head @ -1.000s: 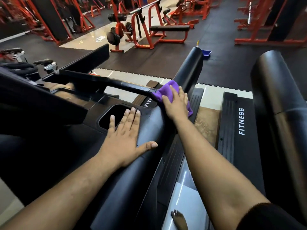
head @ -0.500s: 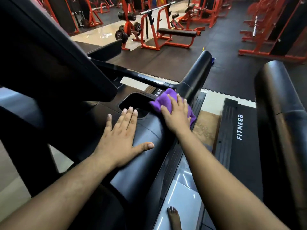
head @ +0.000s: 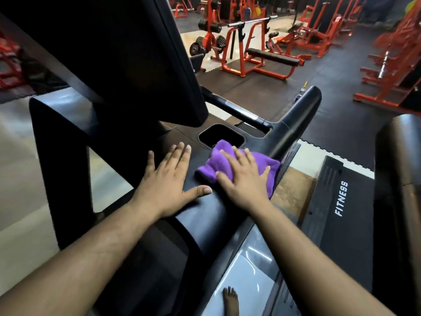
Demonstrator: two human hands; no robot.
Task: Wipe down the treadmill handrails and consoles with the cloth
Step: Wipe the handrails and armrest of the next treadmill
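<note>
Right hand (head: 242,179) flat, fingers spread, presses purple cloth (head: 230,165) onto console (head: 196,153) just below cup holder (head: 221,135), where handrail (head: 293,124) joins: broad palm contact likely spreads pressure for wiping. Left hand (head: 165,181) flat, fingers straight, holds nothing, rests on console beside cloth, thumb near it; probably braces body while leaning in. Screen (head: 127,53) overhangs both.
</note>
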